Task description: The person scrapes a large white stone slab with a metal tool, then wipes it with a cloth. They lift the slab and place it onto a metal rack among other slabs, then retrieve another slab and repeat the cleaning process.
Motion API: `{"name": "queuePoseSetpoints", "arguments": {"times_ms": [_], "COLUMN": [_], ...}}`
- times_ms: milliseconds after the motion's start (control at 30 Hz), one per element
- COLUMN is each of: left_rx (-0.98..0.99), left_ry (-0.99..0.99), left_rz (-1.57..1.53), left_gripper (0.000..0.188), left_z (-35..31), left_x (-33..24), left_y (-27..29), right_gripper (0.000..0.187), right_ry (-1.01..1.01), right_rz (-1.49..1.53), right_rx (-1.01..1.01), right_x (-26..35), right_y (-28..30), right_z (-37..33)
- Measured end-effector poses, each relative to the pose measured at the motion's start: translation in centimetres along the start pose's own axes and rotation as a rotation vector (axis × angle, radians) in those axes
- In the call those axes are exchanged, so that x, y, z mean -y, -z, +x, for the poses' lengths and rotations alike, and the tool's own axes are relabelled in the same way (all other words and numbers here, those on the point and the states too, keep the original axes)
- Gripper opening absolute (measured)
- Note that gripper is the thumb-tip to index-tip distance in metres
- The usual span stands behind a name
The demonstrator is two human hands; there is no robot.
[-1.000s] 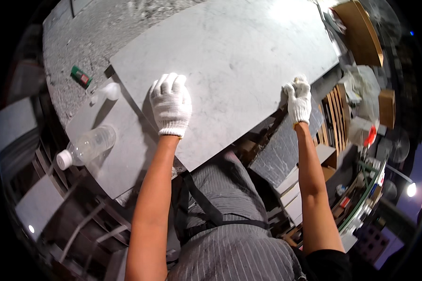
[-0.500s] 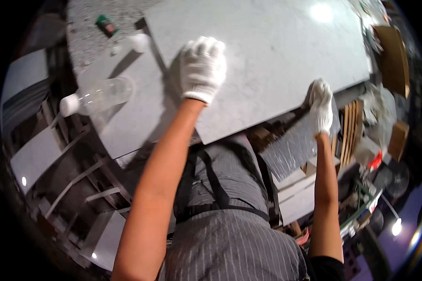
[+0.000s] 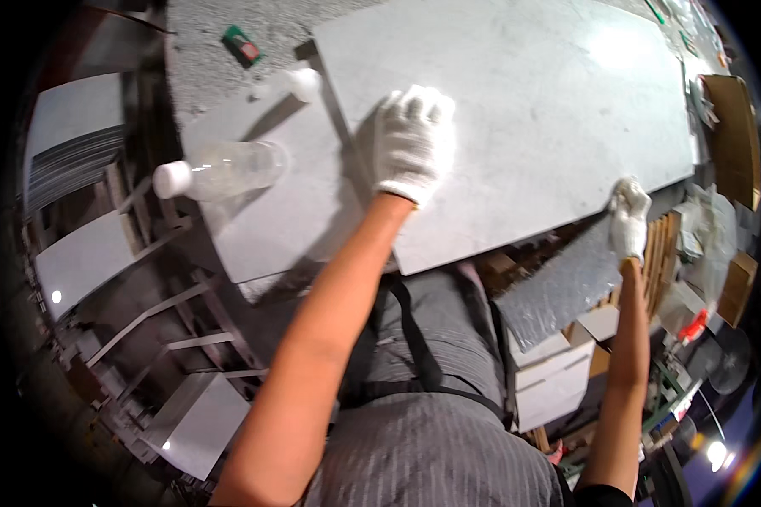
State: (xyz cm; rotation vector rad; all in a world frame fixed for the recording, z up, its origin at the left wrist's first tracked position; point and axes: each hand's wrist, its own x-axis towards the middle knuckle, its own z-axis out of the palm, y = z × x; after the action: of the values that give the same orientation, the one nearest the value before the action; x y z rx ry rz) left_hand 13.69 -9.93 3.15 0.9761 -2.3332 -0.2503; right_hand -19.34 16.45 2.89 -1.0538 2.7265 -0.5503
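Note:
A large pale grey slab point(image 3: 516, 127), like a stone or ceramic tile, lies on the work surface. My left hand point(image 3: 416, 144), in a white knitted glove, rests on top of it near its left edge, fingers forward and slightly apart. At the slab's near right edge is my right hand point(image 3: 630, 218), also gloved, its fingers closed around the edge; the underside of that grip is hidden. Left of the slab, a clear plastic bottle point(image 3: 232, 169) with a white cap lies on its side on another pale slab point(image 3: 292, 228).
A small white cylindrical thing point(image 3: 304, 84) and a green and red packet point(image 3: 243, 46) are beyond the bottle. Stacked panels point(image 3: 80, 173) stand on metal frames at left. At right are a plastic-wrapped panel point(image 3: 558, 283), wooden slats point(image 3: 661, 245) and a cardboard piece point(image 3: 731, 139).
The whole view has shifted, so the slab, bottle and both hands appear farther right and slightly lower. Both hands keep about the same places on the slab.

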Motion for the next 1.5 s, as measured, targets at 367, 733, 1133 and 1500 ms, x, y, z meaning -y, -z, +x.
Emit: {"name": "queuePoseSetpoints", "arguments": {"times_ms": [367, 733, 1133, 1500], "left_rx": [0.031, 0.04, 0.044, 0.108], "left_ry": [-0.008, -0.011, -0.053, -0.07], "left_rz": [-0.017, -0.001, 0.07, 0.116], "left_gripper": [0.018, 0.022, 0.022, 0.028], "left_z": [-0.1, 0.1, 0.1, 0.0], "left_x": [0.2, 0.0, 0.1, -0.3], "left_y": [-0.4, 0.0, -0.1, -0.4], "right_gripper": [0.029, 0.032, 0.026, 0.039], "right_ry": [-0.044, -0.161, -0.236, -0.596], "right_rz": [0.075, -0.032, -0.022, 0.329], "right_rx": [0.149, 0.349, 0.307, 0.03], "right_x": [-1.8, 6.2, 9.2, -2.2], "right_y": [-2.0, -1.1, 0.2, 4.2], "right_z": [-2.0, -4.8, -5.9, 9.0]}}
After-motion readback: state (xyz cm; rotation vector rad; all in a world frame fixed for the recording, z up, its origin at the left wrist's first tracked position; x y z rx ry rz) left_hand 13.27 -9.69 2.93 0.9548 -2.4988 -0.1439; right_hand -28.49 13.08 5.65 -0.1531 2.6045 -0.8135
